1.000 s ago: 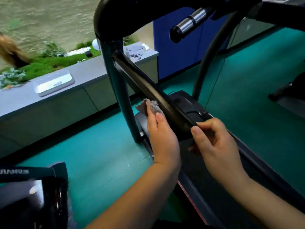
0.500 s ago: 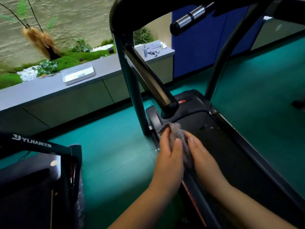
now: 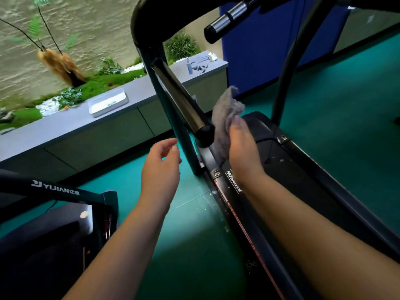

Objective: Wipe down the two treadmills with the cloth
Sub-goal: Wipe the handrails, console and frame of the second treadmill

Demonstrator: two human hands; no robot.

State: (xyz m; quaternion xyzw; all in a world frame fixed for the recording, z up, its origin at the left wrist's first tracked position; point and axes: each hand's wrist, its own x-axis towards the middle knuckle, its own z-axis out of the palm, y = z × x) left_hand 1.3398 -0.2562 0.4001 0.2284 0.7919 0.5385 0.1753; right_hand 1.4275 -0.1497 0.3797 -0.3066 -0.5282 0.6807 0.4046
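Head camera is looking down at a black treadmill [image 3: 307, 176] that is running from the lower right up toward the middle of the view. The right hand [image 3: 242, 148] is gripping a crumpled grey cloth [image 3: 227, 109], with the fingers curled round its lower part and the loose upper end standing up above them. The cloth is hanging over the front left corner of the treadmill deck, just beside the lower end of the sloping black handrail [image 3: 184, 105]; whether it is touching the rail's end cap cannot be told. The left hand [image 3: 161, 167] is hovering over the green floor [image 3: 194, 245], just left of the treadmill's upright post [image 3: 186, 148], holding nothing, its fingers loosely bent. A second treadmill [image 3: 54, 234], with a bar lettered YIJIAN, is sitting at the lower left, well apart from the cloth. Behind both, a grey ledge [image 3: 65, 124] is carrying a white tray [image 3: 107, 102] near its middle and a small spray bottle [image 3: 190, 66] toward its far right end.
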